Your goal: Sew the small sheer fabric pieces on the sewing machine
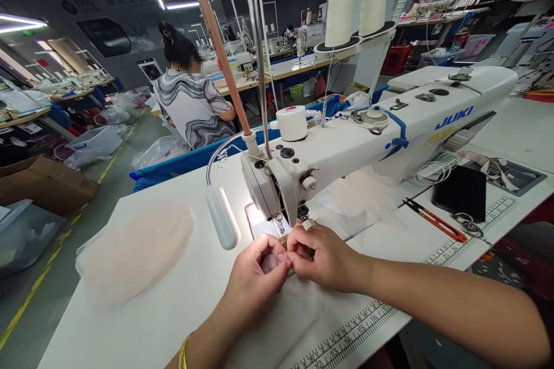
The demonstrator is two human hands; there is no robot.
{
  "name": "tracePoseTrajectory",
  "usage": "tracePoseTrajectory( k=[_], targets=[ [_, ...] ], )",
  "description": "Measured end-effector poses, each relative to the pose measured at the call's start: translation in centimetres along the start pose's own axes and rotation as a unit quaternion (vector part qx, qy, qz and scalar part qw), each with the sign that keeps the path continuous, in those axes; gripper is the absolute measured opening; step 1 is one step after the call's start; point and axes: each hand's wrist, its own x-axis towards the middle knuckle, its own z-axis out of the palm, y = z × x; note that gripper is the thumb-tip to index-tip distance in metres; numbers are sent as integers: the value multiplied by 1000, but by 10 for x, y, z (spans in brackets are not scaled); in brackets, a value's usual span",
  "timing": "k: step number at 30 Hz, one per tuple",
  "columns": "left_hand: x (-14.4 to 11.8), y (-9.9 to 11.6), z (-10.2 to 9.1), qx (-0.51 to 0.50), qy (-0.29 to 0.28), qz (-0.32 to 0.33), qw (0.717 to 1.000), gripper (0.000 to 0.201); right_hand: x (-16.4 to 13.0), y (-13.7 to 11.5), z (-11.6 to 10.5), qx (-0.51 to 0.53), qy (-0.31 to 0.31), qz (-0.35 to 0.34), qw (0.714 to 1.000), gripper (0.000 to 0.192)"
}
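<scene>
Between the needle and the near edge of the table [186, 311], I see the left hand [255, 268] and the right hand [322, 256] together, their fingertips pinching a pale, sheer cloth [272, 263]. It's bunched between the two thumbs, just in front of the white machine [341, 153], whose arm reads JUKI in blue. A printed scale [352, 331] runs along the near edge, with figures like 14 and 15 readable. Toward the right corner lie a dark phone [461, 193] and orange snips [435, 220], well apart from the cloth; by the left edge, a layered pale pile [138, 253]. Beyond the far edge sits a co-worker [193, 101]; the wall sign [84, 4] there says YING.
</scene>
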Motion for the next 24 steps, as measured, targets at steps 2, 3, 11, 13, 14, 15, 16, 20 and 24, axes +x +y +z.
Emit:
tracePoseTrajectory(
  k=[2,3,11,13,14,15,16,20,24],
  targets=[
    [0,1,0,-18,-26,-4,999,23,0,1,0,2,-5,-1,1000,19],
    [0,1,0,-25,-39,-9,999,25,0,1,0,4,-7,-1,1000,19],
    [-2,0,-1,-6,-29,-20,999,28,0,-1,-1,6,-4,13,1000,18],
    [-1,-2,-2,43,-8,27,999,27,0,-1,0,1,-2,25,1000,18],
    [0,-3,-2,71,3,52,996,27,1,0,0,-5,0,27,1000,18],
    [2,-5,-2,99,14,75,992,27,2,1,1,-15,1,26,1000,18],
    [3,-7,-2,128,23,93,987,27,2,2,2,-30,-1,24,999,19],
    [10,-17,1,268,62,142,951,22,8,6,7,-124,-26,35,991,22],
    [9,-23,3,379,128,234,886,7,11,8,10,-185,-22,45,981,20]
  ],
)
